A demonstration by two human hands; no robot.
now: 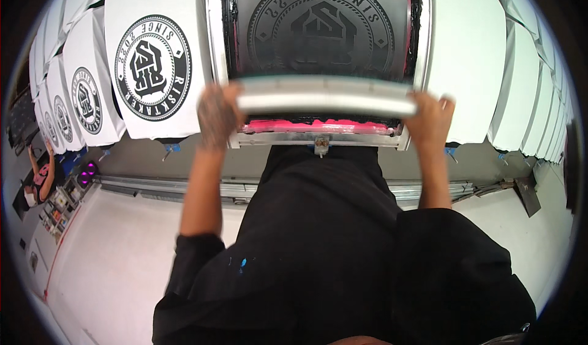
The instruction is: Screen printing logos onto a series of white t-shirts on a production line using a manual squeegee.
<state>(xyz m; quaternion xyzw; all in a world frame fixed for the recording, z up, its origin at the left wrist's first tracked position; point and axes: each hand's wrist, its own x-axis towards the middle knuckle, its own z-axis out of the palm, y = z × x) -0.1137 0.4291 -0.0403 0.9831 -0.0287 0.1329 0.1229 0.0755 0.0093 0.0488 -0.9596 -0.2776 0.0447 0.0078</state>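
Observation:
My left hand (218,113) and my right hand (429,115) grip opposite ends of a silver squeegee (324,100), blurred by motion. It lies across the lower part of a screen printing frame (421,51), whose grey mesh (321,23) bears a dark circular emblem, with black ink round the edges and a pink strip along the bottom. The squeegee's blade edge is too blurred to make out. Below the screen, a small metal fitting (321,146) sits on the frame's lower bar, in front of my dark-clothed body.
White shirts on boards (153,8) line the left side, several with black circular prints; more white shirts (465,57) line the right. Blue-handled clamps (171,150) hang beneath. A metal rail (147,185) runs behind me. At far left are another person (41,179) and a shelf of small items (58,207).

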